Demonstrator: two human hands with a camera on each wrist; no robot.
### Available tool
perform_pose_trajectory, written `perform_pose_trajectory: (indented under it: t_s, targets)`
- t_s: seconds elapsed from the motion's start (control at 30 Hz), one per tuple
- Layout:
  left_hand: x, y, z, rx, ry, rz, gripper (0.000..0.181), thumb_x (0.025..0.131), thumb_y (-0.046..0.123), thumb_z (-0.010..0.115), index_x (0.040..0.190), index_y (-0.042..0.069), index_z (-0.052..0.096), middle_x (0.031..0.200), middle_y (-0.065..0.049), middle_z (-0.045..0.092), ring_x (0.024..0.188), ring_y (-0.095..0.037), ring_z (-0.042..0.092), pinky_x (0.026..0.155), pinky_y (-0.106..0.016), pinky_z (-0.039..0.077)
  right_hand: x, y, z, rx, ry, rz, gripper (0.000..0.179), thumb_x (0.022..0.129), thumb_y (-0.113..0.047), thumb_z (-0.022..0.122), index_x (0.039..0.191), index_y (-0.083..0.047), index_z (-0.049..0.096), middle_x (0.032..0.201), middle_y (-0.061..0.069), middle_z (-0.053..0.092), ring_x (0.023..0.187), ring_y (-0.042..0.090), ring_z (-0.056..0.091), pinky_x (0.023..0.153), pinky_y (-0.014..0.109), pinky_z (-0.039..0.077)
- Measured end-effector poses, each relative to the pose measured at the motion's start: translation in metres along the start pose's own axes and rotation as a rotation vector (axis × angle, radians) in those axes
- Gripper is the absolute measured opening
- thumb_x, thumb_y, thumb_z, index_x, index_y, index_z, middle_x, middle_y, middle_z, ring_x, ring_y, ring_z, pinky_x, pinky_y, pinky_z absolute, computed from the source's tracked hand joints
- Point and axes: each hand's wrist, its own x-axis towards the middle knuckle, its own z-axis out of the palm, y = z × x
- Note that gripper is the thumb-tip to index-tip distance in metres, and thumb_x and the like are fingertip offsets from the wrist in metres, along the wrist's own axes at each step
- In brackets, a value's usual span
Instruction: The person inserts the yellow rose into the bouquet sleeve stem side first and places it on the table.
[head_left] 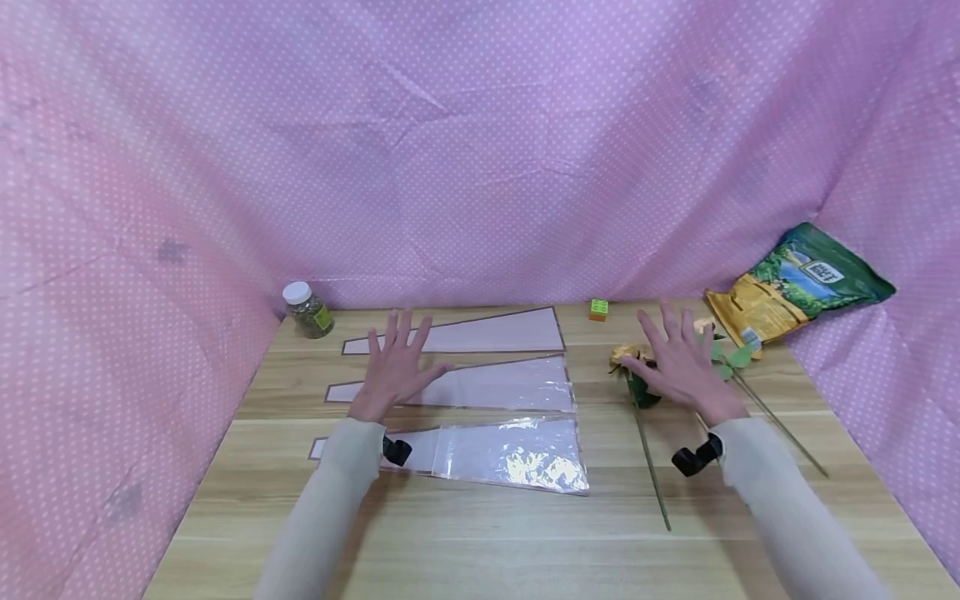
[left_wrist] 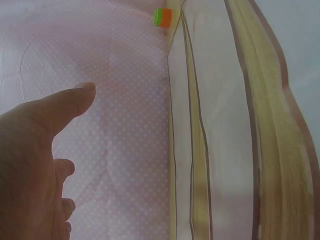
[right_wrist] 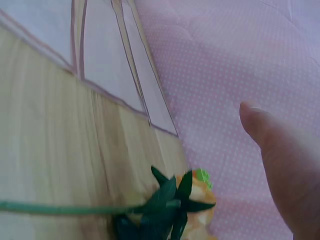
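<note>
My left hand [head_left: 396, 367] is spread with its fingers straight, over three white tapering sheets with dark borders. It overlaps the middle sheet [head_left: 510, 385] in the head view; the far sheet [head_left: 502, 331] and the glossy near sheet [head_left: 510, 454] lie on either side. My right hand [head_left: 684, 371] is spread too, holding nothing, above artificial flowers with long stems. A yellow-orange flower [head_left: 628, 355] shows by its thumb, and its green sepals [right_wrist: 182, 202] appear in the right wrist view. Another flower [head_left: 703, 325] is partly hidden behind the fingers.
A jar with a white lid [head_left: 297, 293] stands at the back left of the wooden table [head_left: 480, 542]. Small green and orange toy bricks [head_left: 598, 310] sit at the back edge. A green and yellow bag [head_left: 802, 283] leans against the pink dotted cloth [head_left: 480, 167] at right.
</note>
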Motion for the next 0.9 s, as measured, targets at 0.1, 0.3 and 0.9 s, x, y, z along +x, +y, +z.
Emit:
perform_pose_trajectory:
  t_s: [0.1,0.3,0.9]
  targets:
    - [0.003,0.004,0.001,-0.003,-0.001,0.003,0.093,0.09,0.066,0.051,0.161,0.018,0.017,0.17,-0.014,-0.004,0.157,-0.039,-0.01,0.12,-0.07,-0.003,0.006,-0.006,0.001,-0.003,0.001,-0.015,0.086,0.097,-0.059,0.049,0.161,-0.012,0.015,0.167,0.025,-0.004,0.149,0.059,-0.006,0.108,0.083,-0.002]
    - [0.01,0.012,0.003,-0.017,0.001,0.012,0.092,0.09,0.066,0.052,0.161,0.018,0.017,0.17,-0.014,-0.002,0.157,-0.038,-0.009,0.12,-0.07,-0.002,0.02,-0.02,0.003,-0.003,-0.038,-0.023,0.088,0.097,-0.064,0.045,0.161,-0.013,0.013,0.166,0.028,-0.002,0.151,0.055,-0.006,0.109,0.082,-0.001]
    - [0.04,0.039,0.027,-0.031,-0.021,0.047,0.089,0.092,0.064,0.052,0.161,0.018,0.02,0.17,-0.015,0.006,0.158,-0.036,-0.006,0.122,-0.068,0.005,0.054,-0.057,0.026,0.041,-0.078,-0.035,0.09,0.096,-0.069,0.037,0.162,-0.015,0.008,0.168,0.02,-0.006,0.152,0.052,-0.006,0.116,0.075,-0.003]
